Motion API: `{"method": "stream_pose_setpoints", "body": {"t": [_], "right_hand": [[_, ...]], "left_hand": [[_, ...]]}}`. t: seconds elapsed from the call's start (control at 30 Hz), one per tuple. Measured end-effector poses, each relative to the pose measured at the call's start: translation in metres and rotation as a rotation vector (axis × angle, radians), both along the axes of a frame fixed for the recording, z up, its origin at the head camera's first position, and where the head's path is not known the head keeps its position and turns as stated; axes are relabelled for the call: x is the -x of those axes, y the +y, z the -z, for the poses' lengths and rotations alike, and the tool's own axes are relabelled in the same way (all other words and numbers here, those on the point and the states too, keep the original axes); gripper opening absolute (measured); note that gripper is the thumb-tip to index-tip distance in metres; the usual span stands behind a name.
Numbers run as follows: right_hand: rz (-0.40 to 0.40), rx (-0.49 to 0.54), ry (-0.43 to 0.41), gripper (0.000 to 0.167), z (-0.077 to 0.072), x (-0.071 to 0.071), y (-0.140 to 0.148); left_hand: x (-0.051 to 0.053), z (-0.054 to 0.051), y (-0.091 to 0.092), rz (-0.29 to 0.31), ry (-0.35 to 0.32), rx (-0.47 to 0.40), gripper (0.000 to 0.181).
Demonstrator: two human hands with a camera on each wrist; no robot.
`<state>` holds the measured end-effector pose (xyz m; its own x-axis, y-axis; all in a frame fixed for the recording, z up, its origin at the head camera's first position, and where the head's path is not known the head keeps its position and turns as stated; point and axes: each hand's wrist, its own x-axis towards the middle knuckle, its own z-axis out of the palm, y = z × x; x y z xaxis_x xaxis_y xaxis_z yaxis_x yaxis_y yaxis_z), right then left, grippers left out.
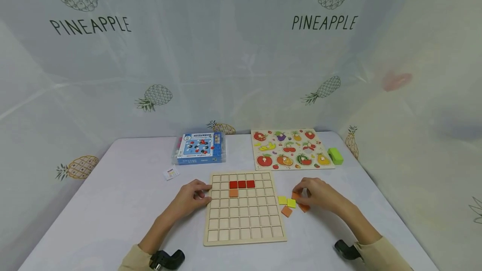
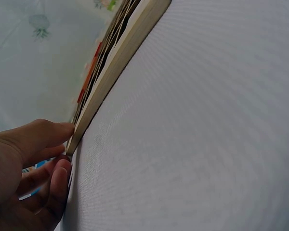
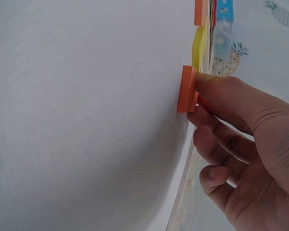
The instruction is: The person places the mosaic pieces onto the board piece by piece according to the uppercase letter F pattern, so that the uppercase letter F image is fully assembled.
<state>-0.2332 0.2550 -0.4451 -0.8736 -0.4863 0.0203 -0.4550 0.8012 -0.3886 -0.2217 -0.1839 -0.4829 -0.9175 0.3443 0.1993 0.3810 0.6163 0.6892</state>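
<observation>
A square wooden grid board [image 1: 244, 212] lies on the table, with several red tiles [image 1: 242, 184] in a row and one orange tile [image 1: 234, 193] below the leftmost. My left hand [image 1: 188, 199] rests its thumb and fingertips against the board's left edge, spaced apart along it. Right of the board, my right hand [image 1: 319, 193] pinches an orange tile [image 1: 295, 195] between thumb and fingers, low at the table. Another orange tile [image 3: 185, 91] lies by the thumb in the right wrist view. Yellow tiles [image 1: 291, 203] and a loose orange tile [image 1: 286, 211] lie between that hand and the board.
Behind the grid board lie a blue boxed set [image 1: 199, 149] and a fruit puzzle board [image 1: 290, 149]. A green block [image 1: 335, 156] sits at the puzzle's right. A small printed paper [image 1: 171, 173] is on the left. A pineapple-print curtain [image 1: 226, 53] hangs behind the table.
</observation>
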Motion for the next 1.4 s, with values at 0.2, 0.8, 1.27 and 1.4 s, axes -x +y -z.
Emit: {"method": "stream_pose_setpoints", "body": {"t": [0.2, 0.8, 1.27, 1.4], "right_hand": [[0.005, 0.006, -0.004, 0.021, 0.002, 0.001, 0.0], [0.039, 0.047, -0.049, 0.021, 0.005, 0.003, 0.002], [0.026, 0.076, -0.07, 0.022, 0.011, 0.003, 0.003], [0.025, 0.065, -0.061, 0.022, 0.009, 0.003, 0.002]], "left_hand": [[0.0, 0.0, 0.0, -0.006, 0.001, 0.002, 0.036], [0.0, 0.0, 0.001, -0.008, -0.017, 0.001, 0.037], [-0.002, 0.0, 0.002, -0.009, -0.03, -0.009, 0.038], [-0.001, 0.0, 0.002, -0.023, -0.035, -0.002, 0.037]]}}
